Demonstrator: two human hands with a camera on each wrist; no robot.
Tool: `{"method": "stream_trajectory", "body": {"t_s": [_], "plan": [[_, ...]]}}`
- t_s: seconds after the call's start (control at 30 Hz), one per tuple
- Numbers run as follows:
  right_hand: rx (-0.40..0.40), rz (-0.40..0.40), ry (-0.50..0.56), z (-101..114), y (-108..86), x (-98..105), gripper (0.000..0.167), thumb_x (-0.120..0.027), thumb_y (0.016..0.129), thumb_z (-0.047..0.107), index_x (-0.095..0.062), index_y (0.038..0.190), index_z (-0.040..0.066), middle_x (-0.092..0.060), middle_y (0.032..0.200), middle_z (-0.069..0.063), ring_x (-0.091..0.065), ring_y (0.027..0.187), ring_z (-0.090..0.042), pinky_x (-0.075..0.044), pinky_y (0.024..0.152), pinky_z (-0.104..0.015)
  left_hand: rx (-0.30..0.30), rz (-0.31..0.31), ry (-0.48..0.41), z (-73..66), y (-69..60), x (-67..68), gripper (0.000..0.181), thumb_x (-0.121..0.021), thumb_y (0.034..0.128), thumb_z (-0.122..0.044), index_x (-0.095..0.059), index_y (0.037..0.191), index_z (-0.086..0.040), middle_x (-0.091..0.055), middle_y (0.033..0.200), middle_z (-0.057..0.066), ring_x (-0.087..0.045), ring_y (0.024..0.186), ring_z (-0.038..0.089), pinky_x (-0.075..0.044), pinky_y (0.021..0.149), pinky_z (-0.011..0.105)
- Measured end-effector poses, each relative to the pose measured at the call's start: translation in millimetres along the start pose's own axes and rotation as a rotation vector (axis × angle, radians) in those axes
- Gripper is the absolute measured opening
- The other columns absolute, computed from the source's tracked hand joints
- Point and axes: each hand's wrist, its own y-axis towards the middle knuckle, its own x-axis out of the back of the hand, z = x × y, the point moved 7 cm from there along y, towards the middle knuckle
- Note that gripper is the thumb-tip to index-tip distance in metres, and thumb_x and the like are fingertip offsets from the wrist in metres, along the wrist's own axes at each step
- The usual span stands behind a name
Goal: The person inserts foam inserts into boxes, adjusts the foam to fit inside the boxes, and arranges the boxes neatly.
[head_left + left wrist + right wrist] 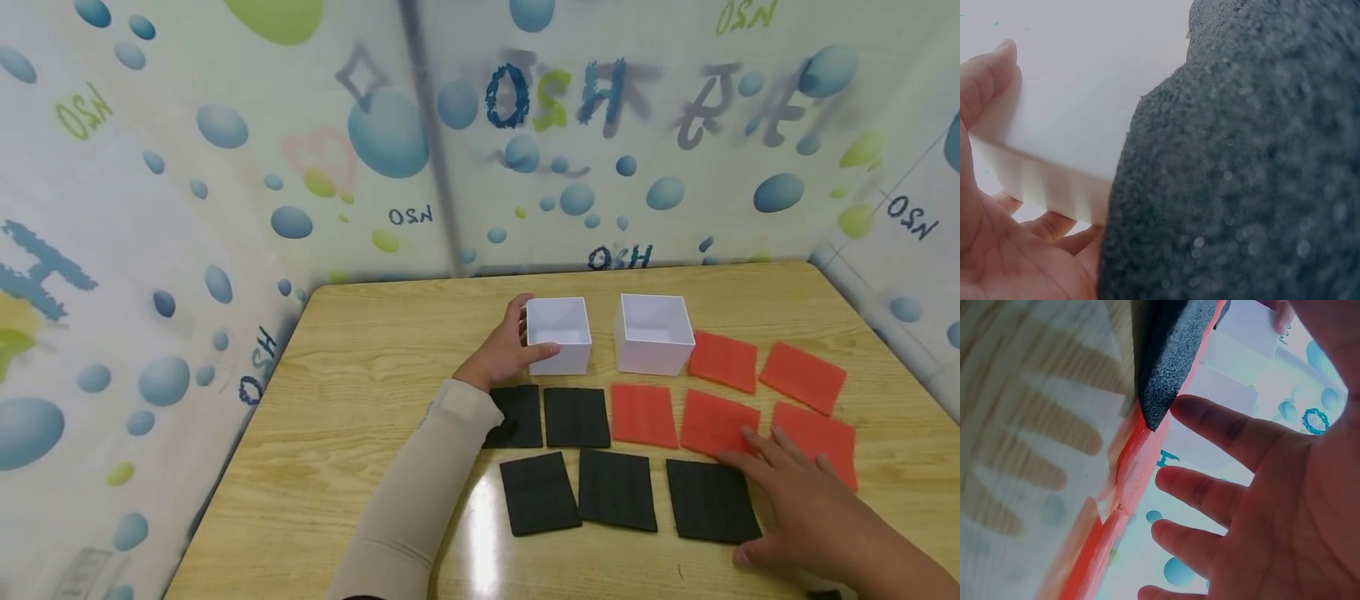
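Note:
My left hand (498, 354) holds the left white box (568, 360) at its left side, the thumb across the front wall and the other fingers round the far side. In the left wrist view, a blurred dark foam piece (1241, 175) covers much of the box. My right hand (813, 504) has its fingers spread over the right end of the rows. Its fingertips are by a black foam square (708, 500) and two red foam squares (714, 421), and nothing is gripped. Whether the index fingertip touches the black square's edge (1166, 387), I cannot tell.
A second white box (652, 354) stands to the right of the first. Several red squares (804, 377) lie flat at the right, and several black squares (617, 490) lie in front of the boxes. Patterned curtains (525, 208) border the wooden table (337, 433).

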Motion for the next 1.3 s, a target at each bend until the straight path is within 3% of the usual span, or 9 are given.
{"method": "stream_trajectory", "body": {"t_s": [0.37, 0.8, 1.3], "plan": [[0.012, -0.002, -0.015, 0.7, -2.8, -4.5, 0.124, -0.092, 0.046, 0.077, -0.058, 0.148, 0.015, -0.035, 0.158, -0.039, -0.020, 0.142, -0.070, -0.021, 0.101, -0.090, 0.021, -0.007, 0.006, 1.4, -0.3, 0.6, 0.099, -0.082, 0.0952, -0.028, -0.012, 0.165, -0.031, -0.033, 0.165, 0.007, -0.047, 0.141, 0.030, -0.045, 0.115, 0.052], [-0.037, 0.044, -0.039, -2.5, -0.3, -8.0, 0.129, -0.093, 0.044, 0.076, -0.056, 0.149, 0.013, -0.032, 0.158, -0.040, -0.018, 0.141, -0.071, -0.018, 0.102, -0.090, 0.025, -0.010, 0.001, 3.5, 0.3, 1.2, 0.100, -0.083, 0.0941, -0.029, -0.012, 0.165, -0.032, -0.031, 0.167, 0.007, -0.044, 0.144, 0.031, -0.044, 0.117, 0.053], [-0.011, -0.019, -0.051, -2.1, -0.7, -7.0, 0.122, -0.094, 0.044, 0.075, -0.059, 0.144, 0.014, -0.041, 0.151, -0.039, -0.024, 0.139, -0.069, -0.021, 0.102, -0.089, 0.021, -0.006, 0.007, 3.3, 1.4, 0.9, 0.102, -0.083, 0.0942, -0.030, -0.010, 0.166, -0.028, -0.032, 0.166, 0.008, -0.046, 0.142, 0.031, -0.045, 0.116, 0.052]]}}
